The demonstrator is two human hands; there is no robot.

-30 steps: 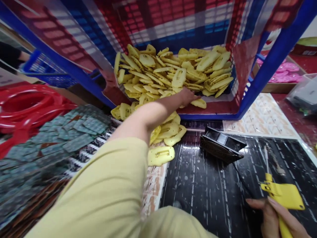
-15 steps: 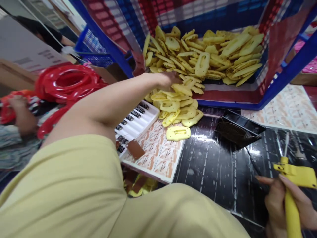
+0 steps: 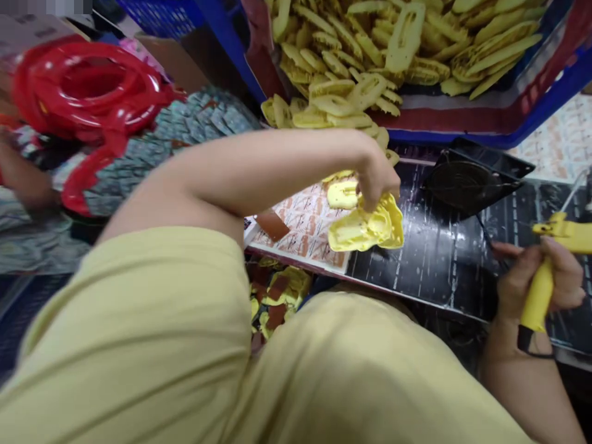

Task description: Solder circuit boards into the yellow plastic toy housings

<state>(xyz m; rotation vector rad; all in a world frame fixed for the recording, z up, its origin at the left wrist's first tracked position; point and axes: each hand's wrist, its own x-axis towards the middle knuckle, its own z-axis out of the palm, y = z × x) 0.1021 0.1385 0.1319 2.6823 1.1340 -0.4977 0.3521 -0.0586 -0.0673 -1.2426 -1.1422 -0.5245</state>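
Observation:
Over the front of the work surface, my left hand (image 3: 378,179) is closed on yellow plastic shells (image 3: 354,233), which hang below its fingers and overlap. Just behind them, a flat yellow plate with a slot (image 3: 341,194) lies on the printed sheet (image 3: 308,216), partly covered by the hand. My right hand (image 3: 539,277), at the right, grips the yellow handle of a soldering gun (image 3: 539,293); its thin metal tip points away from me. A heap of yellow plastic plates (image 3: 335,98) spills from the basket behind my left forearm.
A blue basket (image 3: 539,126) lined with striped cloth stands at the back. A black square fan (image 3: 476,179) sits on the black mat (image 3: 416,253). Red glossy tubing (image 3: 92,92) and another person's arm (image 3: 23,166) are at left. More yellow parts (image 3: 291,283) lie below the table edge.
My left hand has come from the heap towards me and now holds yellow shells. My right hand still grips the soldering gun. The view has shifted downward.

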